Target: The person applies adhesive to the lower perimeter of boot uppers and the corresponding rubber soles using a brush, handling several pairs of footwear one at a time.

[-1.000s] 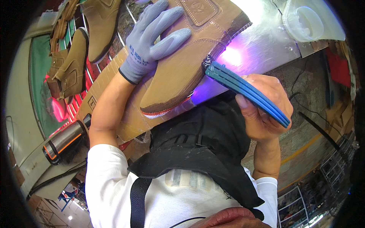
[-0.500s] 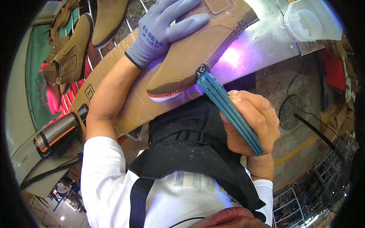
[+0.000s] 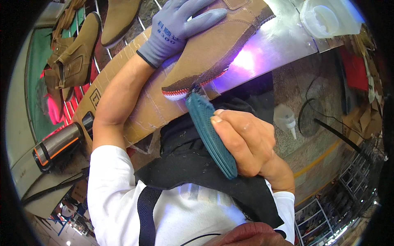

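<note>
A brown suede ankle boot (image 3: 213,49) lies tilted, its toe pointing toward me at the lower left. Along its lower edge run a darker brown band and red stitching, with white at the toe. My left hand (image 3: 174,30), in a grey-blue glove, holds the boot from above with the thumb stretched across its upper. Bare, my right hand (image 3: 250,141) is closed round the teal handle of a brush (image 3: 207,133). The dark bristles touch the boot's lower edge near the toe. The boot's top is cut off by the picture's upper edge.
Cardboard (image 3: 137,98) and a shiny metal plate (image 3: 283,45) lie under the boot, lit purple. At the upper right stands a translucent plastic container (image 3: 328,18). More brown boots (image 3: 78,55) rest on a rack at left, above a steel flask (image 3: 59,145). A small nozzle bottle (image 3: 286,119) shows at right.
My right hand has moved left and slightly down with the brush, its bristles shifting along the boot's edge toward the toe. The nozzle bottle has come into sight. My left hand keeps its hold.
</note>
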`<state>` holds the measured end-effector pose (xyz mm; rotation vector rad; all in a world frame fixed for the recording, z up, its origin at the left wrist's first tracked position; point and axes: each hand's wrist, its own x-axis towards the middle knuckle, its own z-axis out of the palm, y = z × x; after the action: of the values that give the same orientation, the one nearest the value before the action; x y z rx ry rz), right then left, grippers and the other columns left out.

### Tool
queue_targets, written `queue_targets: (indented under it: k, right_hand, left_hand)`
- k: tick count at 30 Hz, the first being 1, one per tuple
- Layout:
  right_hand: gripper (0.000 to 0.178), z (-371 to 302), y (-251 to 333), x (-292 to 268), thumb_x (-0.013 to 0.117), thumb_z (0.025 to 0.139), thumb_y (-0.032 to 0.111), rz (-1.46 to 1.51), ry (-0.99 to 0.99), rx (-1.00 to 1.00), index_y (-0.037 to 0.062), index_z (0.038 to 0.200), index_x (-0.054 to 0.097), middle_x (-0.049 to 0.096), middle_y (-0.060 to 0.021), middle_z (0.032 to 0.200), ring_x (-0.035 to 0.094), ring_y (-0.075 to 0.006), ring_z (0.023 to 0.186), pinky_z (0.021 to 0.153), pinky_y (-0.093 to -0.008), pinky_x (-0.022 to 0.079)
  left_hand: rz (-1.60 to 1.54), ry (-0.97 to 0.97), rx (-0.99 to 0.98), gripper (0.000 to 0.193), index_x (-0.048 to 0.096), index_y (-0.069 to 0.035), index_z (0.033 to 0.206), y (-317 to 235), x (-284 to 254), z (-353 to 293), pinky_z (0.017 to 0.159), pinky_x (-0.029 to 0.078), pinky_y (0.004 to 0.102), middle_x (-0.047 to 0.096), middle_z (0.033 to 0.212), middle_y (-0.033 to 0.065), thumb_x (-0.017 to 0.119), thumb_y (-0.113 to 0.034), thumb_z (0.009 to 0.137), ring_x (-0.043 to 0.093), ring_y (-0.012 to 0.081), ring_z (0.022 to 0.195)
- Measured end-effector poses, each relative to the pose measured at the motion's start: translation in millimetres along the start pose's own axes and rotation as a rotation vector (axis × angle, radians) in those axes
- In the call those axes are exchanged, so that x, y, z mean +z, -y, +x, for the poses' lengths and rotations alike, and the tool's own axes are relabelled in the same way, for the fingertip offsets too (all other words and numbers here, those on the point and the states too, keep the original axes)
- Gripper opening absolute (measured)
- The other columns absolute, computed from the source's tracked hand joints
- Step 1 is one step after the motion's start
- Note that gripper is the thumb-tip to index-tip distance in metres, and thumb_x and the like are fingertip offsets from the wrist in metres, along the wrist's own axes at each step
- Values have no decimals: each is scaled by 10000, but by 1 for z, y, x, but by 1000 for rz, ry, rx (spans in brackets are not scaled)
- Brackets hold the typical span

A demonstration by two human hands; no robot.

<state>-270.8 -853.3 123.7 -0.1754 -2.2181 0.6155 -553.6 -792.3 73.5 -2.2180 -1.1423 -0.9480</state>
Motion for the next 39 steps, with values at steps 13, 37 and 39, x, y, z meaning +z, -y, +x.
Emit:
queue_targets:
  k: [13, 37, 39]
  right_hand:
    - [226, 36, -164, -188, 757, 941, 194, -81, -579, 717, -12, 1022, 712, 715, -48, 860, 664, -102, 739, 664, -237, 553]
    - [237, 33, -259, -188, 765, 933, 209, 278, -527, 1013, -21, 941, 708, 727, -82, 837, 690, -133, 668, 605, -244, 576]
    - [210, 21, -260, -181, 749, 943, 181, 380, -474, 1087, -11, 1014, 705, 746, -101, 872, 713, -144, 698, 621, -242, 591]
  left_hand:
    - [-128, 268, -96, 596, 650, -67, 1287, 44, -17, 60, 1000, 479, 448, 675, 1253, 150, 819, -301, 766, 635, 347, 1185]
    - [235, 203, 97, 783, 663, -57, 1305, 58, -50, 159, 877, 568, 403, 734, 1149, 121, 913, -379, 636, 719, 315, 994]
    - [308, 212, 194, 827, 644, -74, 1321, 60, -54, 161, 884, 571, 394, 720, 1179, 91, 879, -444, 620, 720, 275, 997]
